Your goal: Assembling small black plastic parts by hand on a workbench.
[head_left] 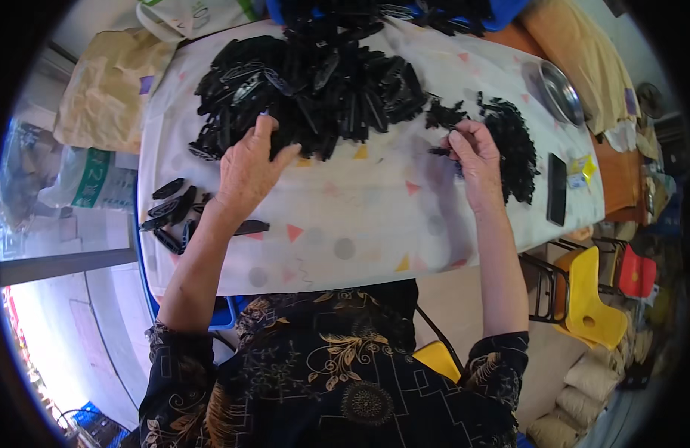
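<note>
My L hand (249, 166) gaped, seemingly empty, at black pile (315, 86), 11 o'clock; R hand (476, 155) curled, hold unclear, 2 o'clock. Prob. picking; needed L pinch.

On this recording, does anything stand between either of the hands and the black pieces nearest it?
Nothing visible does. The left hand is at the near edge of the large black heap; the right hand is beside the smaller black heap. Whether it grips anything is unclear.
</note>
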`<move>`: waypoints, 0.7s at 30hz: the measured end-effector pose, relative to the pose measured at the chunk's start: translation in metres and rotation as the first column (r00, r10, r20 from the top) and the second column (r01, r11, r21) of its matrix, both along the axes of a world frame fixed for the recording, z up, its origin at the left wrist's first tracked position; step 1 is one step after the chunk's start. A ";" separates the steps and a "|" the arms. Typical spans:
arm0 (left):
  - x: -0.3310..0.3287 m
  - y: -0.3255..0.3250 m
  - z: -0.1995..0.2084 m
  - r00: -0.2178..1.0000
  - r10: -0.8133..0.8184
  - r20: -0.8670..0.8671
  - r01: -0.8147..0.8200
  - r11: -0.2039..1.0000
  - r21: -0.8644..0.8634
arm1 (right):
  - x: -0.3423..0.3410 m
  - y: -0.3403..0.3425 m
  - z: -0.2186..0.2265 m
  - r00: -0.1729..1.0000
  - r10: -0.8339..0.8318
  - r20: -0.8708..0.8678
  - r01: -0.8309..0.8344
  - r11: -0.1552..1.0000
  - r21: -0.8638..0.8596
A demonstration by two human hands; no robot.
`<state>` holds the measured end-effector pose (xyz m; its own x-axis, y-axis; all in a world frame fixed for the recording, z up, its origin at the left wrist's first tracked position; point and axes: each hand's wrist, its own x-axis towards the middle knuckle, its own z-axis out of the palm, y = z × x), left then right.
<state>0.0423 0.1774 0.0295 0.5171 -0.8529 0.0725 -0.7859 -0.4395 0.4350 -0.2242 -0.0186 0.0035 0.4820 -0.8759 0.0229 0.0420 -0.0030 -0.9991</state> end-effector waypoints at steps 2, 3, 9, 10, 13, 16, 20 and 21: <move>0.006 -0.003 -0.010 1.000 -0.004 -0.017 0.003 0.999 -0.053 | -0.005 0.003 -0.001 0.996 0.034 0.084 -0.041 0.996 0.081; 0.008 -0.003 -0.013 0.996 0.012 -0.087 -0.019 0.997 -0.079 | -0.007 0.004 -0.001 0.980 0.070 0.184 -0.101 0.981 0.163; 0.015 0.022 -0.037 0.906 -0.056 -0.420 -0.066 0.961 -0.269 | -0.009 0.017 0.009 0.916 0.053 0.397 -0.212 0.905 0.368; 0.013 0.025 -0.043 0.904 -0.052 -0.424 -0.072 0.960 -0.270 | -0.008 0.019 0.010 0.918 0.058 0.393 -0.215 0.904 0.368; 0.005 0.036 -0.046 0.768 -0.143 -0.624 -0.173 0.892 -0.417 | -0.004 0.028 0.012 0.897 0.112 0.429 -0.282 0.891 0.357; -0.020 0.039 -0.019 0.510 -0.185 -0.840 -0.222 0.915 -0.337 | 0.001 0.037 0.015 0.885 0.158 0.439 -0.337 0.867 0.366; -0.033 0.039 -0.023 0.111 -0.301 -0.947 -0.268 0.909 -0.320 | 0.008 0.045 0.017 0.899 0.204 0.388 -0.354 0.860 0.367; -0.040 0.038 -0.023 -0.028 -0.345 -0.938 -0.292 0.900 -0.323 | 0.009 0.046 0.017 0.901 0.249 0.355 -0.371 0.867 0.334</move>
